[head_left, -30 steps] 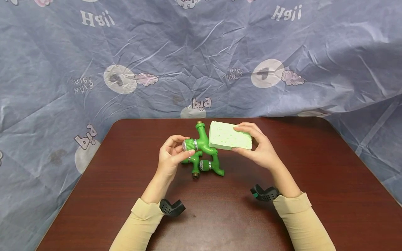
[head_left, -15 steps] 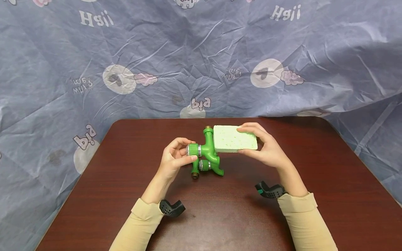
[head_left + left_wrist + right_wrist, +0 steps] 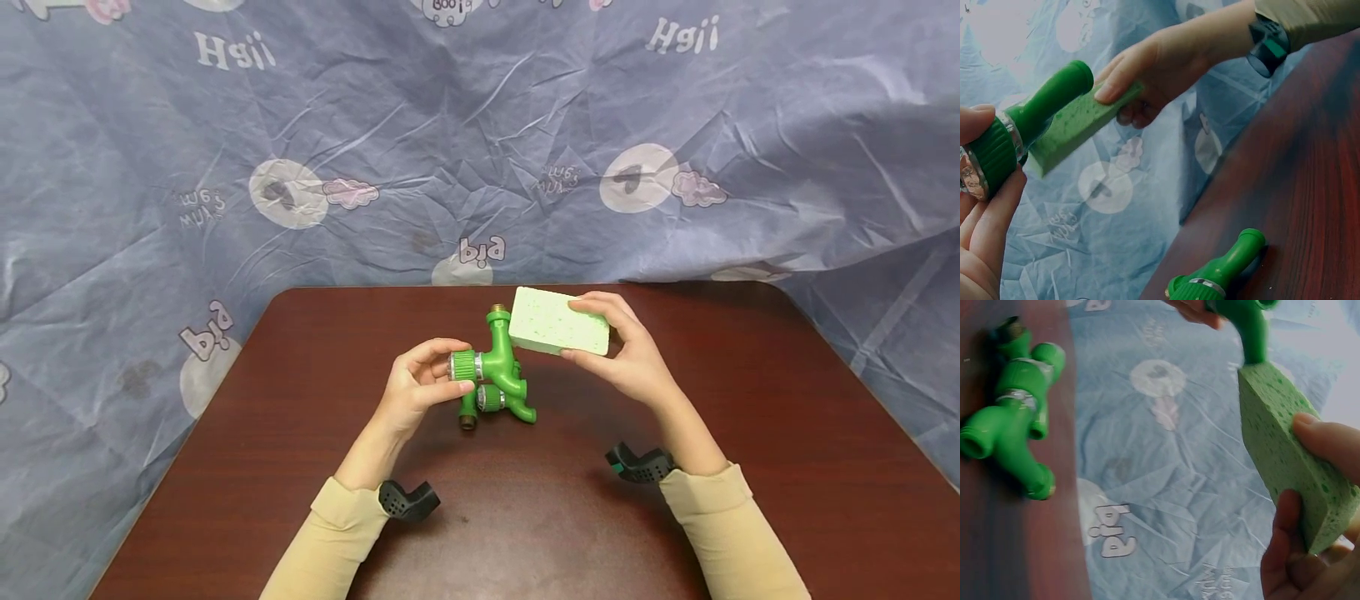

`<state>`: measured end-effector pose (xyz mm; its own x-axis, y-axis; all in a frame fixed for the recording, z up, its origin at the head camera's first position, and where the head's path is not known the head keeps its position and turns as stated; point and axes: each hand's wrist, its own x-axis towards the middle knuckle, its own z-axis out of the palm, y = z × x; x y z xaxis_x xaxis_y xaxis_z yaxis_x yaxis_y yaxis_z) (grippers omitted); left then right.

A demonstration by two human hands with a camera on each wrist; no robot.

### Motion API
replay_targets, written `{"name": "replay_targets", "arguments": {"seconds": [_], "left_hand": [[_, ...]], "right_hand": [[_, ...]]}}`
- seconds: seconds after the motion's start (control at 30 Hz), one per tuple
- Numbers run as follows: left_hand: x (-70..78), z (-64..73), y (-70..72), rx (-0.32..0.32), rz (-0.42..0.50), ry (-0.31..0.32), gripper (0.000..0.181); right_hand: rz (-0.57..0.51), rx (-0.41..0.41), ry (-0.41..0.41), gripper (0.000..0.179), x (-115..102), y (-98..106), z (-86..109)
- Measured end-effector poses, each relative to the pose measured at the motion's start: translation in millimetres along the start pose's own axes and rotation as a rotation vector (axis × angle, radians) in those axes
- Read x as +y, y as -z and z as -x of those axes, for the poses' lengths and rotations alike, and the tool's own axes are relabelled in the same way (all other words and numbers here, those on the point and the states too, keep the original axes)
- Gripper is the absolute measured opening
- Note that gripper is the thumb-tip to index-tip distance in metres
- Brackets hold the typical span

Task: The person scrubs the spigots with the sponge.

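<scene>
My left hand [image 3: 411, 389] pinches the ribbed knob of a green water tap [image 3: 498, 358], thumb on one side and fingers on the other. The tap is held over the table with its brass-threaded inlet pointing away from me. A pale green sponge [image 3: 557, 322] is gripped at its right end by my right hand [image 3: 628, 357], thumb below and fingers above. The sponge's left end lies right at the tap's pipe, tilted in the head view. In the right wrist view the sponge's porous corner [image 3: 1260, 375] meets the tap's pipe [image 3: 1252, 334].
Beneath the held tap, two more green taps lie on the dark red-brown table [image 3: 315, 500], one with its threaded end [image 3: 468, 421] toward me, the other with its spout [image 3: 521, 410] to the right. A printed blue-grey cloth [image 3: 420, 125] hangs behind the table.
The held tap has moved slightly right and toward me, its inlet swinging rightward. The sponge has shifted right along the tap, levelled out, then tilted up again at its left end. Both grips stay.
</scene>
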<state>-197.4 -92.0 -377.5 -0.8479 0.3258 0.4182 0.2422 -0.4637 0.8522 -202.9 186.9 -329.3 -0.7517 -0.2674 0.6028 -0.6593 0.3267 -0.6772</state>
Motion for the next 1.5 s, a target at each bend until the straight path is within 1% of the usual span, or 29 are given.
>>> {"name": "replay_targets", "arguments": {"seconds": [0.13, 0.27, 0.33, 0.43, 0.57, 0.77, 0.93, 1.07, 1.23, 1.33, 1.37, 1.5], "left_hand": [[-1.8, 0.8, 5.2, 0.039, -0.007, -0.038, 0.047], [-2.8, 1.7, 15.7, 0.083, -0.06, -0.07, 0.048], [-2.8, 2.2, 22.5, 0.108, -0.083, -0.069, 0.05], [-3.4, 3.4, 35.0, 0.139, -0.091, -0.056, 0.051], [-3.8, 6.4, 53.2, 0.178, -0.095, -0.01, 0.05], [-1.6, 15.1, 79.9, 0.229, -0.163, 0.111, 0.045], [-1.9, 24.5, 100.7, 0.256, -0.21, 0.19, 0.043], [-2.9, 30.9, 115.6, 0.272, -0.26, 0.231, 0.045], [-5.1, 37.7, 130.5, 0.305, -0.297, 0.286, 0.046], [-7.0, 40.6, 136.5, 0.328, -0.301, 0.315, 0.045], [-10.3, 41.7, 141.5, 0.322, -0.309, 0.32, 0.046], [-13.4, 44.3, 147.6, 0.32, -0.342, 0.353, 0.05]], "right_hand": [[0.037, 0.011, -0.043, 0.055, 4.1, -4.5, 3.0], [0.058, 0.015, -0.071, 0.054, 10.2, -5.1, 6.8], [0.064, 0.013, -0.088, 0.054, 13.9, -4.0, 9.3], [0.071, 0.009, -0.121, 0.053, 20.7, -1.7, 14.0], [0.097, 0.008, -0.16, 0.052, 31.0, 1.9, 21.3], [0.096, -0.017, -0.203, 0.051, 48.6, 8.2, 31.8], [0.092, -0.077, -0.248, 0.052, 61.8, 12.1, 40.4], [0.131, -0.134, -0.31, 0.052, 69.3, 14.5, 47.1], [0.115, -0.169, -0.368, 0.052, 77.1, 18.6, 53.1], [0.107, -0.171, -0.369, 0.052, 80.0, 20.8, 55.1], [0.111, -0.171, -0.368, 0.052, 85.0, 21.4, 56.7], [0.105, -0.175, -0.349, 0.051, 93.4, 21.5, 59.7]]}}
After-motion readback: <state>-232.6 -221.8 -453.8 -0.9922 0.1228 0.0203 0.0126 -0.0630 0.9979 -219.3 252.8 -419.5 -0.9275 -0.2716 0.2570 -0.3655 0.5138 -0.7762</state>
